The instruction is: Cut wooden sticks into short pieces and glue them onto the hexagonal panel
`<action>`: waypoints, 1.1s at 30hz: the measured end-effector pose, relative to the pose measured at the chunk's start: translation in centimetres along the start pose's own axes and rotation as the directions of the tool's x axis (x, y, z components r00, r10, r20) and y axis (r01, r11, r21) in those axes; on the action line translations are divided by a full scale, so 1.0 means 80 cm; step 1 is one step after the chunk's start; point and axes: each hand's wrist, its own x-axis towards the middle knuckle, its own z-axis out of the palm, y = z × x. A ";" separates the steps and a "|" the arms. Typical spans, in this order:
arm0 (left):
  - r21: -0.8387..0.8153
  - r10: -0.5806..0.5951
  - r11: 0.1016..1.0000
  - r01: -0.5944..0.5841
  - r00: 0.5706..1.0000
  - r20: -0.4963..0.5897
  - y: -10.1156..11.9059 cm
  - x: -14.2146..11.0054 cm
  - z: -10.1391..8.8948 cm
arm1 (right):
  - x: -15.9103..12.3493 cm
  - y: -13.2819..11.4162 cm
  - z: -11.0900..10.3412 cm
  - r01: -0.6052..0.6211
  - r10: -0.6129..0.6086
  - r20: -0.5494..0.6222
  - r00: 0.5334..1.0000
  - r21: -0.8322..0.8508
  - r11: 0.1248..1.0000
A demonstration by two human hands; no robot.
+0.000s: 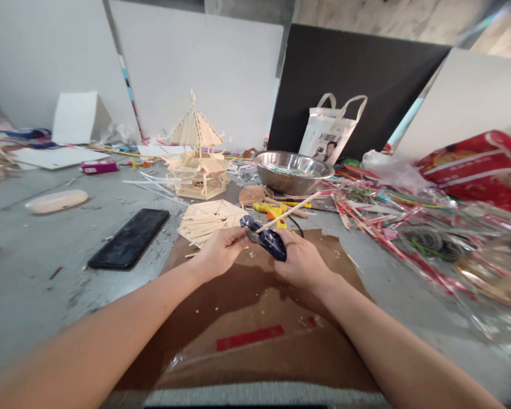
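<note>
Two hands at dark blue tool [272,243] + pale stick [289,212], over brown sheet [255,301].

R hand [300,258] clamped round tool; L hand [223,253] fingers pinched together at tool's other end, exact grip unclear. Stick slants up-right from tool. Slatted wood panel [210,221] just beyond L hand; yellow glue gun [266,209] beyond tool, nr steel bowl [293,173].

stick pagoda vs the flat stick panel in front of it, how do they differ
The stick pagoda stands upright and rises in tiers, while the stick panel lies low and flat. The pagoda comes to a pointed tip above sloping roofs; the panel has no peak. The pagoda has open gaps between its posts, whereas the panel's sticks lie mostly side by side. Both are made of thin, pale sticks.
</note>
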 end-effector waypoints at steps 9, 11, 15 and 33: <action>-0.350 -0.227 0.887 0.299 0.945 0.234 0.000 -0.001 -0.011 | 0.000 -0.001 0.000 0.022 -0.022 0.021 1.000 -0.004 1.000; -0.435 -0.246 0.826 0.359 0.923 0.295 -0.003 -0.002 -0.013 | -0.001 -0.002 0.000 0.028 -0.028 0.018 0.999 -0.007 1.000; -0.516 -0.261 0.749 0.417 0.900 0.348 -0.008 -0.002 -0.014 | -0.001 -0.002 -0.001 0.030 -0.029 0.024 0.999 -0.017 0.999; -0.548 -0.290 0.692 0.471 0.875 0.387 -0.008 -0.001 -0.014 | -0.002 -0.004 -0.007 0.022 -0.017 0.053 0.998 -0.095 0.995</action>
